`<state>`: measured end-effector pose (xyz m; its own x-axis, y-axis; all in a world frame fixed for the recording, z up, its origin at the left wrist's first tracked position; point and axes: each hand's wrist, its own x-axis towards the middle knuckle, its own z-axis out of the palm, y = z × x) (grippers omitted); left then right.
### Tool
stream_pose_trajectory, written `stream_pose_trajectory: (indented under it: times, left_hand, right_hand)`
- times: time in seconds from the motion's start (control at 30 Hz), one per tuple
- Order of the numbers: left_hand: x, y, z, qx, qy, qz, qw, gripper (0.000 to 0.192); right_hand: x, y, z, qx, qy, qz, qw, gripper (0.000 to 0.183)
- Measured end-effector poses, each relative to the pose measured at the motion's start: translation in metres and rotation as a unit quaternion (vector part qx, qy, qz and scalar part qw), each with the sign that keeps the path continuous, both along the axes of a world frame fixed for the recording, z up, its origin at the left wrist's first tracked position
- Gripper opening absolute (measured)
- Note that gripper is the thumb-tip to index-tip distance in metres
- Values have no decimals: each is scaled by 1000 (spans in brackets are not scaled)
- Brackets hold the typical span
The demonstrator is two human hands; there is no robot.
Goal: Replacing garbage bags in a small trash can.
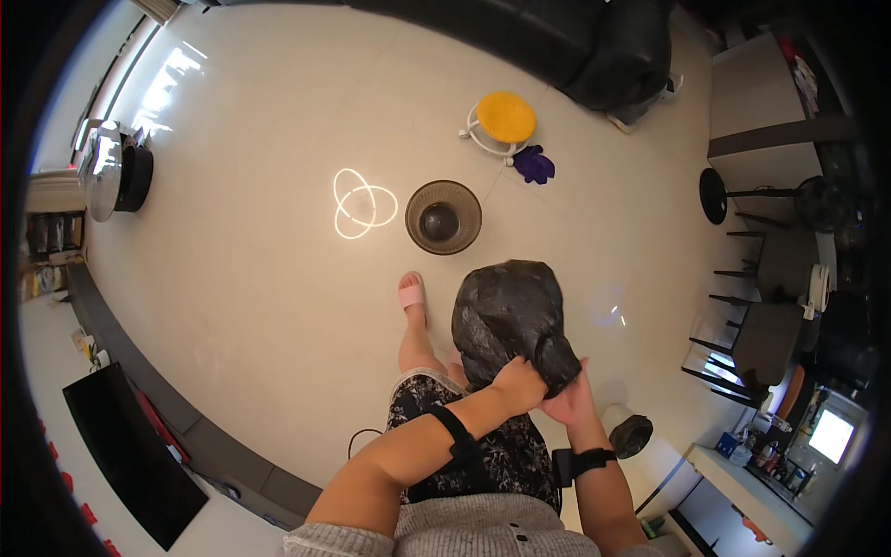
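A bulging black plastic bag hangs in front of my lap, its gathered neck turned towards me. My left hand has its fingers curled in a fist on the bag just below the neck. At the neck's end my right hand holds the plastic from the right, with some fingers hidden behind it. What is inside the bag cannot be seen. Beyond the bag, a translucent brown ribbed wastebasket stands upright on the floor, apart from both hands, and no liner shows in it.
A yellow-topped stool stands past the wastebasket, with a purple item at its foot. Close by my right forearm is a pale bin lined with black plastic. Dark chairs and a pedestal fan line the right; a black sofa lies ahead.
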<state>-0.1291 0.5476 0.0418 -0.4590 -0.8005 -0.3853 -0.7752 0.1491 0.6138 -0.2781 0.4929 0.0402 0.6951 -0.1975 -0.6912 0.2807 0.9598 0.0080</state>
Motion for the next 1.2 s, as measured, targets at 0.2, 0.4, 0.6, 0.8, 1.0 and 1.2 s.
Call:
stream_pose_trajectory:
  times: [0.2, 0.4, 0.6, 0.8, 1.0, 1.2]
  left_hand:
    - [23, 28, -11, 33, 113, 60, 991, 25]
    - [99, 70, -90, 121, 245, 523, 807, 63]
    - [108, 78, -140, 415, 418, 579, 563, 107]
    - [113, 52, -160, 322, 479, 632, 518, 98]
    - [146, 1, -191, 231, 558, 645, 468, 42]
    - [156, -12, -241, 271, 339, 651, 623, 39]
  right_hand:
    - [22, -22, -75, -84, 325, 180, 925, 38]
    - [32, -24, -103, -23, 348, 176, 920, 36]
    - [103, -5, -88, -163, 390, 355, 834, 40]
    - [122, 19, -165, -442, 311, 670, 510, 40]
    - [161, 10, -228, -528, 339, 604, 491, 46]
    - [222, -40, -258, -422, 386, 594, 566, 45]
